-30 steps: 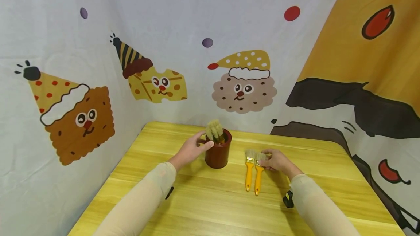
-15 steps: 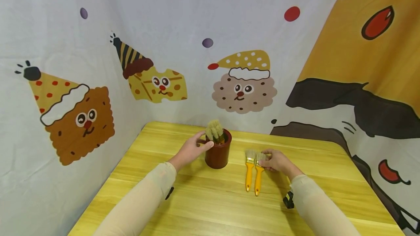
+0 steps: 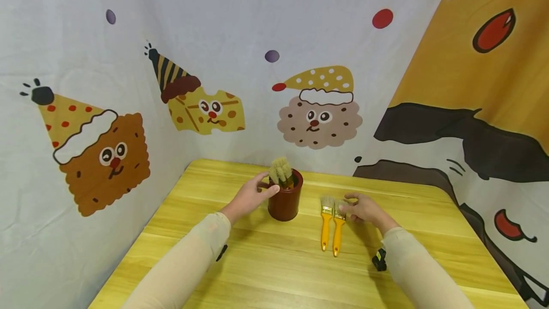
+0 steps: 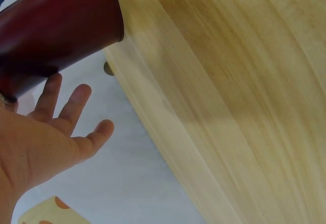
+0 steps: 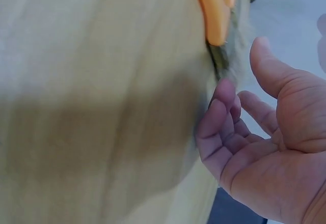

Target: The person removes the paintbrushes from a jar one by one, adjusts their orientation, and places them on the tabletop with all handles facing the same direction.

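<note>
A dark red-brown cup stands upright on the wooden table. Several paintbrushes lean in it, pale bristles up. My left hand touches the cup's left side, its thumb at the rim; the left wrist view has the fingers mostly straight, one fingertip against the wall. Right of the cup lie two paintbrushes with orange handles side by side, a left one and a right one, bristles toward the back. My right hand hovers at the right brush's bristle end, thumb apart from the loosely bent fingers, holding nothing.
The yellow wooden table ends at the back against a white cloth printed with cartoon figures. Cloth also hangs close on the left and right sides. A small black device sits by my right wrist.
My right hand's fingers have parted and come slightly up off the right paintbrush, which stays on the table. My left hand and the cup have stayed in place.
</note>
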Available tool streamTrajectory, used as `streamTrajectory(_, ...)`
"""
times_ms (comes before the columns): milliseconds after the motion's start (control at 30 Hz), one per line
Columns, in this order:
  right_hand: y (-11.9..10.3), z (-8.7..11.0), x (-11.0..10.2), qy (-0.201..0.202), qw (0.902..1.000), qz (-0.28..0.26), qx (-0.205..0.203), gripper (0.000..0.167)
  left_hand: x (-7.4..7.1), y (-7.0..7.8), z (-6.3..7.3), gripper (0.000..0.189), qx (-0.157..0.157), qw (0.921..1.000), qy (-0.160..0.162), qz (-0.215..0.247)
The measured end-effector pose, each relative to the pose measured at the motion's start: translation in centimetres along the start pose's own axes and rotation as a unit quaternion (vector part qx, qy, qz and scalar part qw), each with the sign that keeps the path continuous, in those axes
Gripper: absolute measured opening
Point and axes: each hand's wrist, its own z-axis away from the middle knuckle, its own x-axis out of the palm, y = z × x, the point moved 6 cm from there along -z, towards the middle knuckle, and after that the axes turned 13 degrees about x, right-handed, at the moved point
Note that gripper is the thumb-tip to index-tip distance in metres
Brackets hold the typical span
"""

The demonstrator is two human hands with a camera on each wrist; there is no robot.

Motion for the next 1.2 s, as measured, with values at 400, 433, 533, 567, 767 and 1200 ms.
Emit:
streamTrajectory(400,-5.9,0.7,-2.4,0.038,0.9951,0.060,-0.069,0.072,0.0,0.0,0.2,0.084,-0.001,1.0000,0.001,-0.004)
streamTrajectory(433,-6.8,0.8,-2.4,0.044,0.9933,0.069,-0.082,0.070,0.0,0.1,0.2,0.084,0.000,1.0000,0.001,-0.004)
streamTrajectory(533,-9.7,1.5,-2.1,0.057,0.9877,0.097,-0.108,0.067,0.0,0.2,0.2,0.084,0.003,1.0000,0.001,-0.003)
streamTrajectory(567,-10.7,1.9,-1.9,0.056,0.9858,0.105,-0.118,0.067,0.0,0.2,0.2,0.084,0.002,1.0000,0.001,-0.003)
streamTrajectory(767,-16.3,3.7,-0.8,0.040,0.9789,0.108,-0.169,0.065,0.1,0.3,0.1,0.084,-0.004,1.0000,0.003,-0.002)
streamTrajectory(1200,-21.0,4.2,3.8,0.029,0.9672,0.100,-0.232,0.069,0.1,0.5,-0.1,0.081,0.003,1.0000,0.000,-0.007)
